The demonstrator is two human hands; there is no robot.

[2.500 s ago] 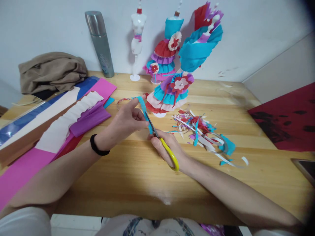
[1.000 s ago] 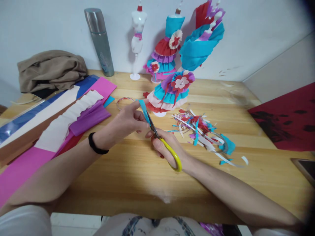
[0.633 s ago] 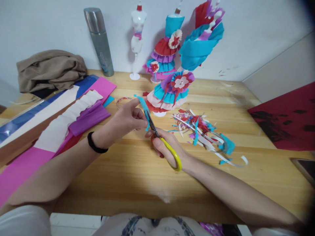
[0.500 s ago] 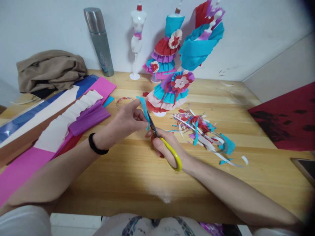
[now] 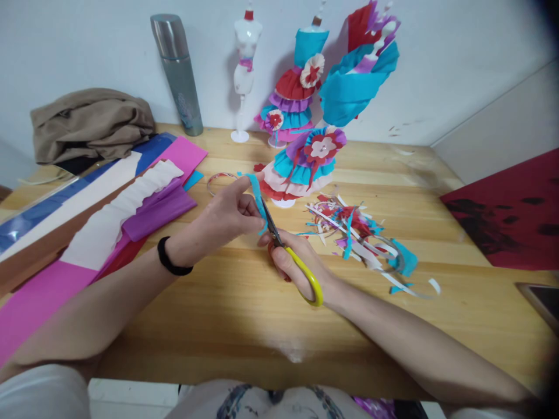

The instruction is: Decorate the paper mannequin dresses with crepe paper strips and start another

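Between thumb and fingers, my left hand (image 5: pixel 231 212) pinches a narrow strip of blue crepe paper (image 5: pixel 257 193), which hangs in a slight curve. My right hand (image 5: pixel 294 256) is closed around a pair of scissors with yellow handles (image 5: pixel 311 282). The dark blades point up and left and lie along the edge of the strip, close to my left fingertips. Just behind the hands stands a dress form (image 5: pixel 301 163) in a tiered paper dress with a flower on it.
A pile of paper scraps (image 5: pixel 345 218) lies to the right, with a roll of tape (image 5: pixel 395 256) beside it. Coloured paper sheets (image 5: pixel 161 212) cover the left side. Along the wall stand a thermos flask (image 5: pixel 179 75), a bare dress form (image 5: pixel 244 64) and another dressed form (image 5: pixel 292 87).
The upper end of the blue strip looks narrower, and a small blue piece shows behind it. Both hands keep nearly the same place; the view has shifted slightly.
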